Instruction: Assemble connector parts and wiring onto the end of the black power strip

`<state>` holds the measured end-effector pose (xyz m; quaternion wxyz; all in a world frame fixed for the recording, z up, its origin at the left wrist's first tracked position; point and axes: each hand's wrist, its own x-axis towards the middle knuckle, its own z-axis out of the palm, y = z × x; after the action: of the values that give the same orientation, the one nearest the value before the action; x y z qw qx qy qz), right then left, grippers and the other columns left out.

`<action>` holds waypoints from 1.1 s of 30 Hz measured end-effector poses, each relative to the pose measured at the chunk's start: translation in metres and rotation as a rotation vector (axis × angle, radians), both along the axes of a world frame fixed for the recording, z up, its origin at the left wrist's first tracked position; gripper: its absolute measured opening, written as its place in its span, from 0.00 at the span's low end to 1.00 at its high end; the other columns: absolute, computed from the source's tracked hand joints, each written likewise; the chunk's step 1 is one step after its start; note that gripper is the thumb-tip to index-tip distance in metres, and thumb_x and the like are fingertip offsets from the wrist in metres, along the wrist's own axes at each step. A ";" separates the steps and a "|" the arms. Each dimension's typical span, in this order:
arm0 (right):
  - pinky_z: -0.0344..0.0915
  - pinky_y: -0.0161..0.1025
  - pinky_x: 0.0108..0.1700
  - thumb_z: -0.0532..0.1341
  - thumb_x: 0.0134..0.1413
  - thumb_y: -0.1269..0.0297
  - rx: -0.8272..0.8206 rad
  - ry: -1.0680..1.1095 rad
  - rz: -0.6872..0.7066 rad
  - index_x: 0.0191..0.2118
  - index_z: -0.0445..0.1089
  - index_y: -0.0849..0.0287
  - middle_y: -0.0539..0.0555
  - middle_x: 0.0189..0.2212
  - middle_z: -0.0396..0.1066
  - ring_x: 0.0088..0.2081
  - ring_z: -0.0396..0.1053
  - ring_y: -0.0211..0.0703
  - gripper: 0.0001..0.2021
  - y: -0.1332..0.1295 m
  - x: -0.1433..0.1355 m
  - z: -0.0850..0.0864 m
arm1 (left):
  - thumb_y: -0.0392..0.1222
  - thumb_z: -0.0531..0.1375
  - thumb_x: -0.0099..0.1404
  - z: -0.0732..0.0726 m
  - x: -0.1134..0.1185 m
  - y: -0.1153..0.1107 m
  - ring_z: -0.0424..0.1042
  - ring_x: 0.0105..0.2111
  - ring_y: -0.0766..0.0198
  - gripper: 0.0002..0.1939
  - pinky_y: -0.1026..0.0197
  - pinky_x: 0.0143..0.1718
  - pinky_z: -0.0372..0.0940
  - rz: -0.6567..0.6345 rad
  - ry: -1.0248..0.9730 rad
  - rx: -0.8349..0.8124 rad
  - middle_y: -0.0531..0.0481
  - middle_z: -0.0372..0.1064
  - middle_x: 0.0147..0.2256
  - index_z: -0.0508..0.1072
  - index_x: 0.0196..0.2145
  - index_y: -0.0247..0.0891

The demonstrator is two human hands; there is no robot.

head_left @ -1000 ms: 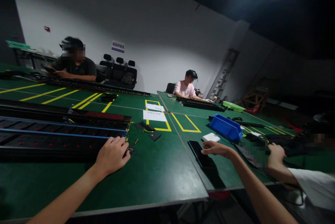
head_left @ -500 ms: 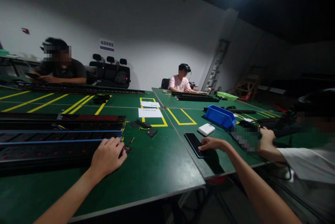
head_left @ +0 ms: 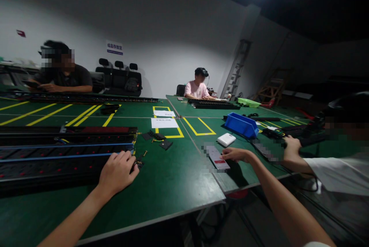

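My left hand (head_left: pixel 117 173) rests with curled fingers at the right end of a long black strip (head_left: pixel 72 168) with red dots. A small dark piece shows between its thumb and fingers, too hidden to name. Just beyond those fingers lie small black parts and a brass-coloured screw (head_left: pixel 145 153). My right hand (head_left: pixel 238 154) reaches over a phone (head_left: pixel 215 155) lying flat on the table, and a fingertip touches its right edge or screen. The phone's screen is lit, pale with a red patch. Its fingers are extended and do not wrap round the phone.
Behind the phone sit a white box-like device (head_left: pixel 226 139) and a blue bin (head_left: pixel 241 125). Black parts (head_left: pixel 165 145) and paper labels (head_left: pixel 165 123) lie mid-table. A co-worker's arm (head_left: pixel 294 154) is close on the right; two people sit across the green table (head_left: pixel 178 177).
The phone's screen has gone from dark to lit. My right hand has shifted slightly on the phone, while my left hand stays at the strip's end. The view has moved a little.
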<state>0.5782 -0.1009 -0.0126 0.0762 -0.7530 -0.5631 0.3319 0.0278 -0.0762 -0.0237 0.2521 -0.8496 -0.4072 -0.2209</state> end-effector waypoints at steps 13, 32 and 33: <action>0.52 0.39 0.28 0.48 0.58 0.48 0.636 -0.314 -0.493 0.23 0.66 0.56 0.58 0.25 0.71 0.28 0.66 0.47 0.22 -0.001 0.000 -0.059 | 0.44 0.54 0.66 0.002 0.001 -0.001 0.69 0.36 0.53 0.13 0.50 0.38 0.59 0.013 0.002 0.004 0.43 0.71 0.34 0.77 0.32 0.37; 0.54 0.40 0.30 0.45 0.59 0.44 0.651 -0.341 -0.446 0.25 0.66 0.56 0.59 0.26 0.72 0.30 0.68 0.50 0.25 -0.006 0.000 -0.063 | 0.43 0.53 0.65 0.006 0.003 -0.006 0.69 0.35 0.53 0.14 0.51 0.38 0.60 0.007 -0.037 -0.029 0.42 0.72 0.33 0.77 0.31 0.37; 0.54 0.40 0.31 0.45 0.60 0.44 0.637 -0.345 -0.440 0.26 0.67 0.56 0.59 0.27 0.72 0.30 0.68 0.50 0.25 -0.006 -0.001 -0.061 | 0.43 0.53 0.65 0.006 0.003 -0.006 0.69 0.35 0.53 0.14 0.51 0.38 0.60 0.003 -0.047 -0.032 0.42 0.72 0.33 0.77 0.30 0.37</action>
<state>0.5774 -0.1071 -0.0741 0.2790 -0.8386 -0.4677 -0.0139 0.0311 -0.0819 -0.0175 0.2290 -0.8476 -0.4177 -0.2338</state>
